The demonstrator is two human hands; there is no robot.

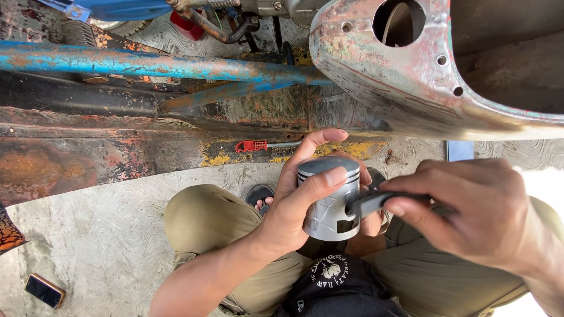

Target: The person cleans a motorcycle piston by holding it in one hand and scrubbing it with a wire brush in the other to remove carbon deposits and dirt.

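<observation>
My left hand (299,199) grips a shiny silver engine piston (329,202), fingers wrapped around its ringed crown, thumb across the top. My right hand (476,211) pinches a dark flat tool (367,203) whose tip rests against the piston's side near the pin hole. Both hands hover above my knees in khaki trousers as I squat.
A rusted vehicle body panel (411,82) with a round hole sits ahead at right. A blue rusty frame tube (147,63) runs across the upper left. A red-handled screwdriver (252,146) lies on the concrete floor. A phone (44,290) lies at lower left.
</observation>
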